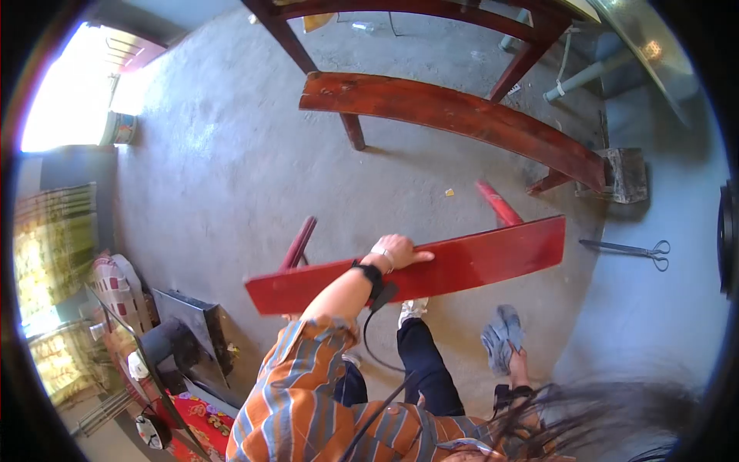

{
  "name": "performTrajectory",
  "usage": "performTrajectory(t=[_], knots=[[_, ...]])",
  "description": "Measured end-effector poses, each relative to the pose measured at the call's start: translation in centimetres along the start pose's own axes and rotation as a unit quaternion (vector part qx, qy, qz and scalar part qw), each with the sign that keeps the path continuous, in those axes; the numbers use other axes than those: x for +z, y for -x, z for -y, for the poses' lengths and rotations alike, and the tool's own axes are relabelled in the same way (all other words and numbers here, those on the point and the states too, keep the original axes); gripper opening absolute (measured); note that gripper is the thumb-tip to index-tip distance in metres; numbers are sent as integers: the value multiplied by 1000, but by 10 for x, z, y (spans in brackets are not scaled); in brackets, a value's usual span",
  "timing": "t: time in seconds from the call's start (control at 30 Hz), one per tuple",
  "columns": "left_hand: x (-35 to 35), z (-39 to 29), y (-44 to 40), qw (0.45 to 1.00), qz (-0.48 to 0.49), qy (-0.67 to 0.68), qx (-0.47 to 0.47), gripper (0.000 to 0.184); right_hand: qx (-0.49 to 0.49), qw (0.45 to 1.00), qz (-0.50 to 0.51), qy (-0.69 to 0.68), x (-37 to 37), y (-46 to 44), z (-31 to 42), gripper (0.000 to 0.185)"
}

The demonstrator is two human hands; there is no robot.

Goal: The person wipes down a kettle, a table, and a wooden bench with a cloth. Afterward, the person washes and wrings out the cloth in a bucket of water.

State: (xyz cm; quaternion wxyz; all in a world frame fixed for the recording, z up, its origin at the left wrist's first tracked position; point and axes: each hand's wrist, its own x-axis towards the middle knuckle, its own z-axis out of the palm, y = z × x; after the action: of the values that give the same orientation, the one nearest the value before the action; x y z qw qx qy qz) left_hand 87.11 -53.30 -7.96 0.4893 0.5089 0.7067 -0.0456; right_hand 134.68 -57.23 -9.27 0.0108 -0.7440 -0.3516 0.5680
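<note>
A red wooden bench [493, 258] is tilted in front of me, its seat toward me and its legs pointing away over the floor. My left hand [399, 251] is closed over the bench's upper long edge, near the middle, thumb lying along the seat. Off to the right and lower down, my right hand [519, 365] grips a bunched grey cloth [503, 333], apart from the bench. Strands of dark hair partly cover the right forearm.
Another red bench [431, 104] stands farther off, before a red wooden table [416, 8]. Metal tongs [627, 250] lie by the right wall, near a grey block [625, 175]. On the left are a black stove-like box [188, 327], patterned curtains [58, 254] and a bucket [121, 128].
</note>
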Motion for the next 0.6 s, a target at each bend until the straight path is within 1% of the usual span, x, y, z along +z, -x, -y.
performTrajectory(t=[0.03,0.07,0.13,0.17,0.2,0.3,0.37,0.43,0.47,0.5,0.53,0.57,0.6], knots=[[-13,-13,-24,1000,-4,-17,21,73,-7,1000,-22,-1,-8,-2,-9,36],[-24,-24,-46,999,-6,-34,41,73,-2,1000,-20,-7,-14,1,-15,36],[-54,-46,-85,997,22,-52,56,72,39,988,-24,-148,-24,11,-29,36],[-64,-55,-102,996,29,-68,57,71,43,987,-26,-154,-27,14,-39,36],[-71,-62,-120,994,36,-84,59,71,67,985,-40,-155,-30,18,-50,36],[-81,-77,-161,993,17,-101,60,72,118,977,-70,-163,-27,31,-76,37],[-87,-78,-168,993,18,-105,56,73,135,975,-73,-160,-16,43,-84,37],[-99,-77,-168,995,-30,-94,29,69,139,978,-69,-142,-4,53,-82,38],[-93,-70,-175,995,-31,-96,29,69,136,980,-66,-128,3,58,-76,38],[-81,-58,-186,982,-131,-114,73,65,131,983,-62,-110,11,62,-70,39],[-77,-49,-190,957,-231,-131,114,62,122,987,-58,-88,19,63,-60,39],[-83,-50,-169,943,-266,-140,140,59,109,991,-53,-56,28,64,-49,39],[-71,-39,-172,914,-346,-124,174,55,89,994,-56,-13,37,62,-35,40]])
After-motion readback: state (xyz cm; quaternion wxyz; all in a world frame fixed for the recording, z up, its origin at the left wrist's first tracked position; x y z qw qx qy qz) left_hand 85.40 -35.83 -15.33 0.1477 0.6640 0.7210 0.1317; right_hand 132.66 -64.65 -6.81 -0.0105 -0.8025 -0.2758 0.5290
